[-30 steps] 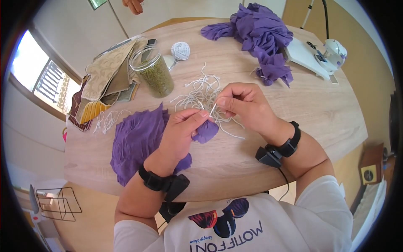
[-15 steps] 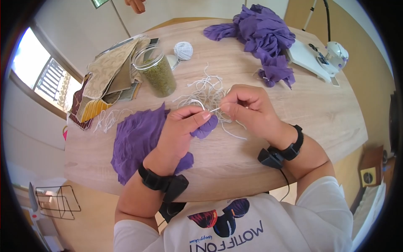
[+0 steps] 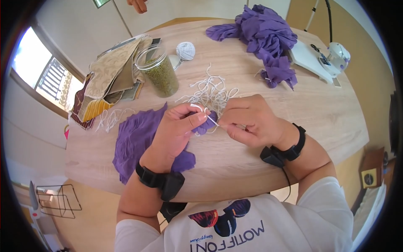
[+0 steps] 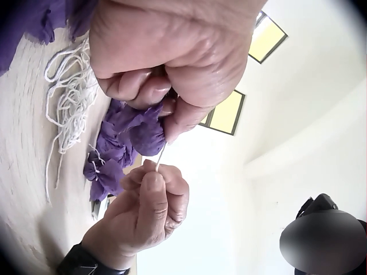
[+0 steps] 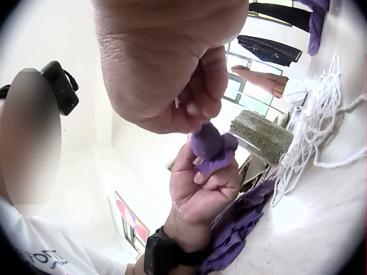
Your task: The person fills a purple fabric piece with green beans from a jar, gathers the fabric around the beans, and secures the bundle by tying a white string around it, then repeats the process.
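Note:
My left hand (image 3: 178, 128) pinches a rounded, gathered bunch of purple cloth (image 5: 207, 142) between thumb and fingers. A short white string (image 3: 212, 121) crosses the bunch, with a loose end lying over the left index finger. Just to the right, my right hand (image 3: 252, 121) pinches that string, which runs straight from the left thumb tip. Its curled fingers partly hide the string in the right wrist view. From under the left hand and forearm spreads the rest of the wrinkled purple cloth (image 3: 140, 138) on the table.
Loose white strings (image 3: 208, 90) lie in a tangle beyond the hands. A jar of green beans (image 3: 161, 77), a ball of white yarn (image 3: 185, 51) and fabric samples (image 3: 111, 67) stand at back left. Back right holds a purple cloth heap (image 3: 268, 31) and a small white sewing machine (image 3: 336, 56).
My right hand has come lower and turned over, drawing the string from pointing up and away to slanting down toward the right. The left hand keeps its pinch on the cloth.

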Motion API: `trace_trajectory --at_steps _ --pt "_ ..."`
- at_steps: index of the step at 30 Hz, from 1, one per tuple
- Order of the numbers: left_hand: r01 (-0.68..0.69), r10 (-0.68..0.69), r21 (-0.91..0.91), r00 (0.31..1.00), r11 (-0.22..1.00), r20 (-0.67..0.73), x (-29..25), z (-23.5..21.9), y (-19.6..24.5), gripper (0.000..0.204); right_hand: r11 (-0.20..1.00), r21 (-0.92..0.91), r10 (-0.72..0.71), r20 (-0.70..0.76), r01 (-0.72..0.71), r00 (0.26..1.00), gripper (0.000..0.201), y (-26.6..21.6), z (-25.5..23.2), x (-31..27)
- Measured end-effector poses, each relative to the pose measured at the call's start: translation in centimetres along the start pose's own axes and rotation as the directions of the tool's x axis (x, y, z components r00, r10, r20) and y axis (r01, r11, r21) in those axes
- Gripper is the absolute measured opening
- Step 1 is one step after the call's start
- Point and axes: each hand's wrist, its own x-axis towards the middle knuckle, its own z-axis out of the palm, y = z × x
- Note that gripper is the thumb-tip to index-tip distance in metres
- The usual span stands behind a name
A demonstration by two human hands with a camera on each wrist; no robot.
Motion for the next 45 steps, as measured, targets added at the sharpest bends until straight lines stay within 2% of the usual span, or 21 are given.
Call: trace_trajectory --at_steps 1,4,7,10,13,16,19,22,25,28,31,34,36,37,40,43,45 --pt "-0.019 0.02 0.044 1.0 0.999 -0.003 0.1 0.1 -0.1 0.012 1.0 0.026 -0.009 0.032 0.008 0.999 0.005 0.3 -0.1 0.1" --pt "-0.116 0.091 0.266 0.99 0.957 0.105 0.3 -0.4 -0.2 0.01 0.927 0.309 0.252 -0.094 -0.213 0.963 0.007 0.7 0.0 0.2" --pt "-0.266 0.215 0.359 0.961 0.895 0.176 0.6 0.0 -0.7 0.008 0.749 0.557 0.402 0.047 -0.358 0.914 0.011 0.4 0.1 0.2" --pt "-0.146 0.115 0.418 0.988 0.897 0.1 0.2 -0.1 0.1 0.008 0.845 0.466 0.286 0.018 -0.261 0.958 0.013 0.7 1.0 0.2" --pt "-0.154 0.139 0.465 0.988 0.872 0.067 0.1 0.2 0.2 0.008 0.797 0.504 0.37 0.026 -0.332 0.929 0.011 0.8 1.4 -0.1" --pt "-0.213 0.21 0.533 0.975 0.819 0.068 -0.1 0.8 0.0 0.008 0.801 0.414 0.429 0.108 -0.433 0.897 0.009 0.5 0.7 0.1" --pt "-0.221 0.21 0.575 0.974 0.787 0.087 -0.2 1.0 -0.1 0.009 0.808 0.388 0.436 0.113 -0.444 0.893 0.009 0.4 0.7 0.1" --pt "-0.267 0.26 0.573 0.961 0.775 0.096 -0.3 1.0 -0.4 0.01 0.864 0.31 0.394 0.07 -0.396 0.916 0.01 0.5 0.9 0.0" --pt "-0.432 0.407 0.695 0.888 0.574 0.215 -0.1 0.7 -0.7 0.015 0.892 0.287 0.352 0.045 -0.35 0.935 0.011 0.2 0.9 0.0" --pt "-0.475 0.467 0.759 0.847 0.446 0.256 -0.4 1.3 -0.1 0.019 0.843 0.448 0.335 0.001 -0.3 0.942 0.011 0.6 1.5 -0.1" --pt "-0.473 0.486 0.736 0.845 0.485 0.223 -0.6 1.2 -0.2 0.021 0.766 0.561 0.351 0.041 -0.312 0.936 0.003 0.8 1.4 0.0" --pt "-0.473 0.522 0.76 0.827 0.446 0.208 -0.7 1.9 0.4 0.023 0.628 0.709 0.388 0.072 -0.321 0.919 0.002 1.5 1.6 -0.4" --pt "-0.525 0.553 0.773 0.786 0.357 0.278 -0.6 1.8 0.4 0.024 0.529 0.758 0.458 0.122 -0.381 0.88 0.005 1.1 1.3 -0.1" --pt "-0.549 0.565 0.775 0.763 0.312 0.314 -0.6 1.8 0.3 0.025 0.476 0.78 0.491 0.148 -0.407 0.859 0.007 0.8 1.1 0.0" --pt "-0.578 0.582 0.755 0.744 0.311 0.33 -0.5 1.3 0.0 0.027 0.418 0.774 0.492 0.246 -0.475 0.835 0.01 0.8 0.5 0.1" --pt "-0.596 0.592 0.738 0.732 0.316 0.338 -0.4 1.3 0.0 0.028 0.393 0.762 0.51 0.285 -0.515 0.811 0.013 0.7 0.3 0.2" --pt "-0.606 0.591 0.746 0.719 0.277 0.365 -0.4 1.4 0.1 0.028 0.398 0.751 0.496 0.307 -0.527 0.812 0.013 0.5 0.1 0.3"
